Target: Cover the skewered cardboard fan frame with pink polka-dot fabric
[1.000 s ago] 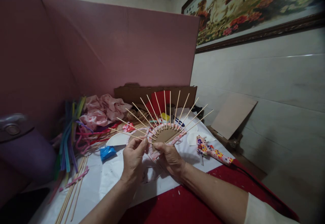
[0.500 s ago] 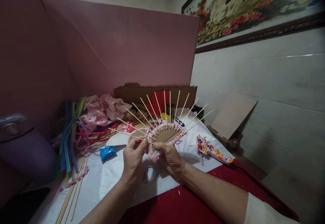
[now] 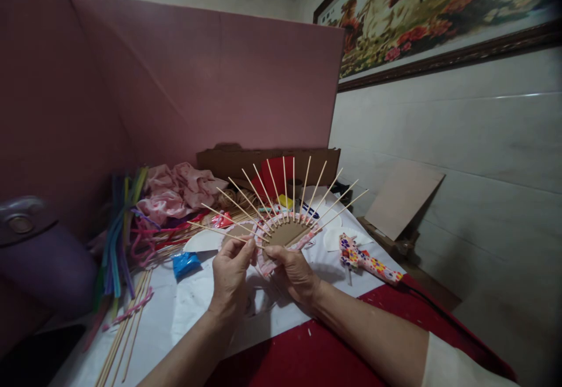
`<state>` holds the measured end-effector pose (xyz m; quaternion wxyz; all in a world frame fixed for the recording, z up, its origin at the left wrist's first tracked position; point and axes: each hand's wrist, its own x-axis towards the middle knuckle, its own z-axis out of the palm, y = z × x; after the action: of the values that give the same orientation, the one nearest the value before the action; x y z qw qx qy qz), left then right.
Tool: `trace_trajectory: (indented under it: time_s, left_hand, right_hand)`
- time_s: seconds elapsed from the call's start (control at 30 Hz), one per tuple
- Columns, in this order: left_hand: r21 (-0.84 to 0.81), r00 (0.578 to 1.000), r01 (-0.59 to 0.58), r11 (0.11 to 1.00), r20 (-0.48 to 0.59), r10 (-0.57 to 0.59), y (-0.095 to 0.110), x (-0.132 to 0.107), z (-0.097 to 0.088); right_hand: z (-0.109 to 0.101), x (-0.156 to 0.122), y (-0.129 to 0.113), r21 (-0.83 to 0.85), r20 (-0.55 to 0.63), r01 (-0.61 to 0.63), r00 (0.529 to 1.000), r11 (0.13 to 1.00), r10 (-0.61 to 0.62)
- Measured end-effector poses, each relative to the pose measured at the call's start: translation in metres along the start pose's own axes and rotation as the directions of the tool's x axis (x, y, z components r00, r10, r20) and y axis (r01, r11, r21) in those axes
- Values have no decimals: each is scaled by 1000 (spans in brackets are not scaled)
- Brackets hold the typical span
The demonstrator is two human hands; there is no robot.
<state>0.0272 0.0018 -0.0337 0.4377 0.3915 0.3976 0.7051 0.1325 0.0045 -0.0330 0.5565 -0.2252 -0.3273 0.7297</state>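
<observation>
I hold up a round cardboard disc [image 3: 284,233] with a pink patterned rim and several thin wooden skewers [image 3: 293,188] fanning out from its edge. My right hand [image 3: 295,273] is closed on the disc's lower edge from below. My left hand [image 3: 232,278] pinches the leftmost skewer [image 3: 215,230] between thumb and fingers, close to the disc. Both hands hover above the white sheet [image 3: 184,305] on the table.
A floral-patterned glue gun [image 3: 367,262] lies to the right. Pink fabric [image 3: 178,192], coloured pipe cleaners [image 3: 117,240], loose skewers [image 3: 125,328], a blue packet [image 3: 185,262] and white paper plates [image 3: 202,242] sit to the left. Cardboard [image 3: 401,198] leans on the right wall. Red cloth [image 3: 307,352] covers the near table.
</observation>
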Motion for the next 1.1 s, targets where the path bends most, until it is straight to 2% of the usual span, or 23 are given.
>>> trace_trajectory:
  time_s: [0.3,0.63,1.1]
  left_hand:
    - [3,1000,-4,1000,-2,4,0,0,0]
    - [3,1000,-5,1000,3,5,-1,0,-1]
    - [-1,1000,1,1000,-4,-1,-1,0,0]
  right_hand:
    - [-6,3,5,24,-4,-21,1000,1000,21]
    - [-3,2,2,24,3,12,1000,1000,-12]
    - [-7,4,6,44,24,-15,1000,999,14]
